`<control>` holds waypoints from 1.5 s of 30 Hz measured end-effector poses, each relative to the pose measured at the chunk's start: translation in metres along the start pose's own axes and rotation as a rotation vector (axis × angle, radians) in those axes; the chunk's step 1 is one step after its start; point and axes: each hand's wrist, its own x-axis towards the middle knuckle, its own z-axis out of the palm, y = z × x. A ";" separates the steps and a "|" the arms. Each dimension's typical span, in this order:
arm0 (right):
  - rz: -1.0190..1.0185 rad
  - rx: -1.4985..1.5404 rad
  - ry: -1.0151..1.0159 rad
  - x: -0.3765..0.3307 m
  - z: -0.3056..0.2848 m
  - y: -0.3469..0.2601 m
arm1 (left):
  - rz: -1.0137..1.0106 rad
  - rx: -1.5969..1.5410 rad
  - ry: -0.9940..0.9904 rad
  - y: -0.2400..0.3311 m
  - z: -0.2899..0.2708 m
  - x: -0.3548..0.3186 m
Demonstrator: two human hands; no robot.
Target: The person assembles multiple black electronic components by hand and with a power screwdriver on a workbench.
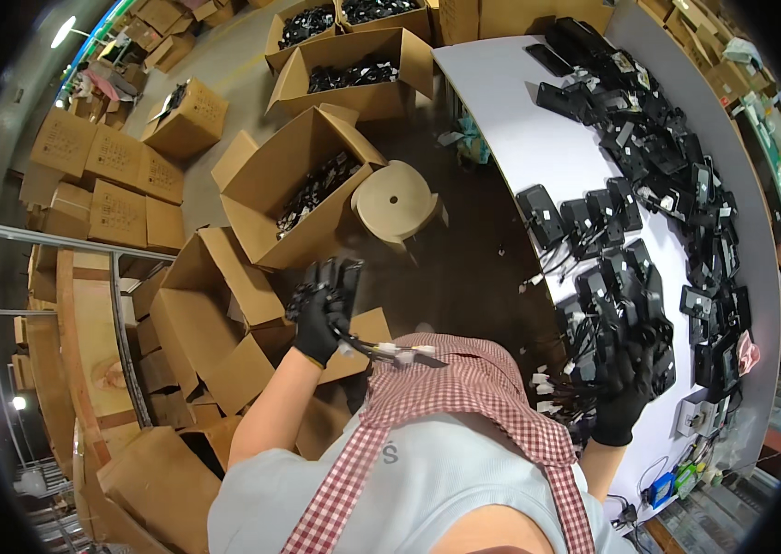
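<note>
My left hand (318, 323), in a black glove, is raised over the open boxes beside my body. It is closed around a flat black device with cables (346, 284); the cables and white plugs (400, 353) trail across my checked apron. There may be more than one device in that grip; black on black hides it. On the white table to my right, my right hand (626, 374), also black-gloved, lies at a cluster of black devices (626, 277) with cables. Its fingers blend into the dark parts, so their hold is hidden.
A long heap of black devices (667, 166) lines the table's (520, 92) far side by a grey partition. Open cartons (252, 198) with black parts stand ahead and left, beside a cardboard roll (394, 199). A blue and a green gadget (658, 489) sit near the table's near end.
</note>
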 end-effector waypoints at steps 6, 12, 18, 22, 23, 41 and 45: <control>-0.037 -0.505 0.074 0.068 0.131 0.057 | 0.204 -0.361 0.145 0.050 -0.044 0.022; 0.328 -0.405 -0.414 0.179 0.160 0.093 | 0.291 -0.365 0.266 0.060 -0.051 0.017; 0.479 -0.273 -0.422 0.205 0.230 0.143 | 0.301 -0.466 0.191 0.098 -0.079 0.031; 0.541 -0.272 -0.372 0.196 0.251 0.166 | 0.292 -0.419 0.284 0.122 -0.090 0.044; 0.527 -0.294 -0.372 0.200 0.256 0.174 | 0.299 -0.440 0.313 0.134 -0.088 0.049; 0.449 -0.222 -0.244 0.226 0.324 0.236 | 0.366 -0.326 0.231 0.210 -0.090 0.089; 0.483 -0.281 -0.309 0.232 0.336 0.243 | 0.333 -0.425 0.211 0.213 -0.125 0.088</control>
